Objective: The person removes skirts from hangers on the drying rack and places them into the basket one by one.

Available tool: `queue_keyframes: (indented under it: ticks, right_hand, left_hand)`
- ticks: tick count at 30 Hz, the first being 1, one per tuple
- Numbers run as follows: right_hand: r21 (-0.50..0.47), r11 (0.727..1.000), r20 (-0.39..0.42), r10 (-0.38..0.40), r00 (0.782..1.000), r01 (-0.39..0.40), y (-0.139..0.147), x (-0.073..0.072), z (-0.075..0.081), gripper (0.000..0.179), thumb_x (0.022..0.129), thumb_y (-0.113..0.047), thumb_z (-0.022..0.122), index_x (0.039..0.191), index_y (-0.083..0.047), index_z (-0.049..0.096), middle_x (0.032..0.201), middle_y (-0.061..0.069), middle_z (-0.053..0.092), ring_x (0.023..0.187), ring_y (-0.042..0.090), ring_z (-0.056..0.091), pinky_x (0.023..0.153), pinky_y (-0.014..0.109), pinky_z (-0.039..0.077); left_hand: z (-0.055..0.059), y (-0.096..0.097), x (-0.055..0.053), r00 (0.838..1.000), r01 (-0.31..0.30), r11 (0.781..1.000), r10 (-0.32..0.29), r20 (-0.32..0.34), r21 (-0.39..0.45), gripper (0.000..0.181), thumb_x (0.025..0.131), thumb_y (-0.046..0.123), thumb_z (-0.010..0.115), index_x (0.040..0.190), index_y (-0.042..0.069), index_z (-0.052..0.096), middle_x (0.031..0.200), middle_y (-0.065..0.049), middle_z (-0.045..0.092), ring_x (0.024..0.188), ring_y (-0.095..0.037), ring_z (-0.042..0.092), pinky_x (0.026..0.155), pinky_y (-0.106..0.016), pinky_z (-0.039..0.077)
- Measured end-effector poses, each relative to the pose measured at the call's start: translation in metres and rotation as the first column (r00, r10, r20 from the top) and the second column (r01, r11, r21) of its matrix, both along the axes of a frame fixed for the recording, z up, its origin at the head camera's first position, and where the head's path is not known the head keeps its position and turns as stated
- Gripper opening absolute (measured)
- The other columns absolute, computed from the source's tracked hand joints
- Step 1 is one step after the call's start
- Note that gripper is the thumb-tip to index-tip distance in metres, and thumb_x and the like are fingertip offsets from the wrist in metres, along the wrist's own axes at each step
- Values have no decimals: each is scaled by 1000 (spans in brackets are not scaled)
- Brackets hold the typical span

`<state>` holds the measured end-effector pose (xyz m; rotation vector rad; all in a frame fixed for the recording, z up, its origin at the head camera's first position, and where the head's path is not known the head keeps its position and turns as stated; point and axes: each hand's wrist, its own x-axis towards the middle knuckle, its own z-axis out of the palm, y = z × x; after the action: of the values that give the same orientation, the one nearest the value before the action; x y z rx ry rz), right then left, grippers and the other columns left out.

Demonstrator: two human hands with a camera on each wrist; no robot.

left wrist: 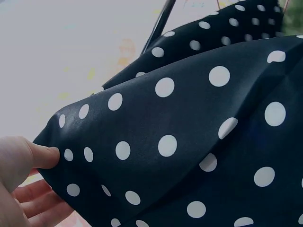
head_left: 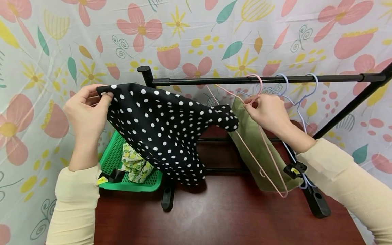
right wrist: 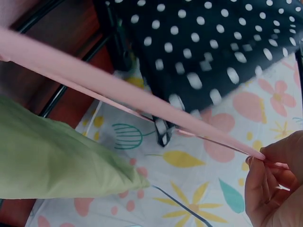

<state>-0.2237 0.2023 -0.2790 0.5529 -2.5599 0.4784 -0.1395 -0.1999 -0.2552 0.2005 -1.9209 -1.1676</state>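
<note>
My left hand (head_left: pixel 87 117) pinches one corner of a black cloth with white polka dots (head_left: pixel 153 126) between thumb and fingers. The cloth is spread out to the right, and its bunched far end lies at the left arm of a pink clothes hanger (head_left: pixel 272 158). With my right hand (head_left: pixel 267 112) I pinch that hanger just below its hook, which is at the black rail. In the left wrist view, the thumb (left wrist: pixel 46 157) presses on the dotted corner. The right wrist view shows the fingers around the hanger's neck, with the dotted cloth (right wrist: pixel 199 52) beyond the pink bar.
An olive-green cloth (head_left: pixel 252 146) hangs behind the pink hanger. Blue hangers (head_left: pixel 298 102) hang farther right on the black rail (head_left: pixel 208 81). Under the dotted cloth, a green basket (head_left: pixel 134 186) holds a lemon-print cloth (head_left: pixel 134 163). The rack stands on a dark red table (head_left: pixel 214 217) before a floral curtain.
</note>
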Motion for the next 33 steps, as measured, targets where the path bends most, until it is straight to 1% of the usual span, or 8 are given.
queue_keyframes:
  ticks: [4,8,13,18,21,26,28,33]
  right_hand:
    - [1,1000,-9,-3,1000,3,2,0,0,26,80,-18,62,56,-8,64,62,11,62,52,28,54,43,39,36]
    - [4,1000,-1,-12,1000,12,2,0,2,26,81,-20,62,56,-9,65,59,10,60,51,30,54,44,42,36]
    - [2,1000,14,-23,1000,23,2,1,4,27,81,-22,61,56,-11,64,58,8,59,55,34,57,47,48,38]
    - [7,1000,9,-7,1000,7,1,0,6,26,81,-21,62,58,-11,66,56,7,58,52,29,54,44,43,36]
    - [9,1000,12,5,1000,-5,1,1,7,23,81,-21,62,61,-10,68,55,6,58,50,26,52,42,39,34]
    - [16,1000,12,21,1000,-21,1,3,9,25,81,-21,63,59,-10,67,54,6,57,50,25,51,41,36,32]
    - [18,999,11,36,999,-36,2,5,11,22,81,-20,63,63,-9,70,56,7,59,49,24,51,41,35,32]
    - [22,997,20,69,997,-70,2,8,18,16,82,-18,61,83,-12,76,62,5,66,45,19,47,40,33,31]
  left_hand:
    - [1,-9,-2,999,-36,999,36,-18,-21,13,77,10,70,88,16,74,83,11,67,70,2,64,66,-11,48]
    - [4,-16,-1,998,-59,998,57,-37,-33,12,76,10,70,87,15,74,81,11,68,70,3,64,66,-11,49]
    - [7,-25,0,996,-85,996,84,-11,-13,13,77,10,69,87,16,75,80,12,67,71,2,64,67,-10,48]
    - [8,-36,-1,992,-124,992,124,4,12,12,77,12,69,87,16,75,80,14,67,70,3,62,69,-10,48]
    - [10,-42,-1,990,-140,990,140,-10,18,12,77,11,69,87,15,75,80,14,67,69,3,62,68,-10,47]
    - [16,-49,-1,980,-196,981,196,-15,5,13,77,10,68,86,16,75,79,15,67,67,8,61,66,-7,46]
    - [18,-51,-2,975,-221,975,221,-27,-6,13,78,10,67,85,17,75,79,15,67,66,10,60,66,-7,46]
    - [24,-56,-3,965,-258,966,256,-59,-24,15,79,9,65,83,18,75,78,16,66,67,10,60,68,-7,47]
